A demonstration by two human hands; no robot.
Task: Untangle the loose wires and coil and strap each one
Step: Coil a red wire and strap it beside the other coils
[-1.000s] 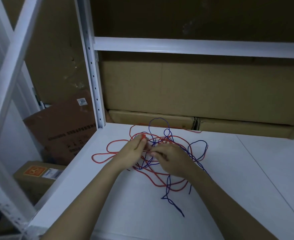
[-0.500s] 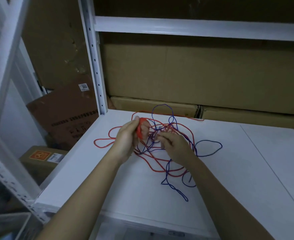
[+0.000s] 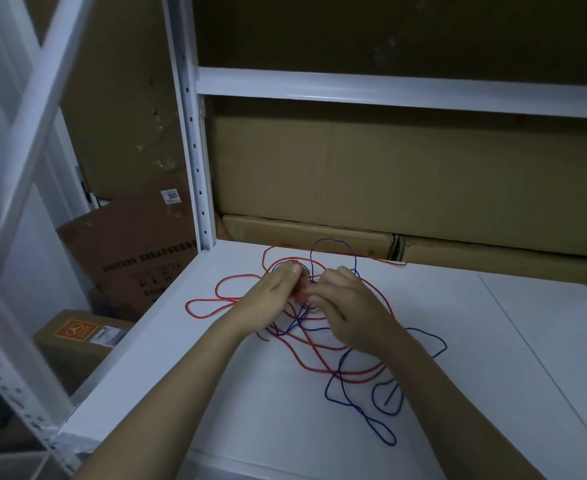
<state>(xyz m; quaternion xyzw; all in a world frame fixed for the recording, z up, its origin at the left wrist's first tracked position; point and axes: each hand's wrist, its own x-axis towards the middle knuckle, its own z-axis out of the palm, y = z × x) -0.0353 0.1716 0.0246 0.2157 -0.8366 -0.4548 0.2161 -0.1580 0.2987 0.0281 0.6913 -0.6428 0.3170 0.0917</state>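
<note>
A red wire (image 3: 212, 301) and a blue wire (image 3: 361, 410) lie tangled together on the white shelf board (image 3: 257, 403). Red loops spread to the left and blue loops trail toward the front right. My left hand (image 3: 273, 294) and my right hand (image 3: 349, 311) meet over the middle of the tangle. Both pinch red strands between their fingertips, just above the board. The part of the knot under my hands is hidden.
Flat cardboard boxes (image 3: 305, 233) line the back of the shelf under a large carton (image 3: 406, 174). A white perforated upright (image 3: 195, 150) stands at the back left corner. Left of the shelf, lower down, are a leaning brown box (image 3: 129, 254) and a labelled carton (image 3: 73, 337).
My hands have drawn closer together over the tangle. The small red bundle seen in my left hand half a second ago is now hidden between the fingers. The view shifted slightly.
</note>
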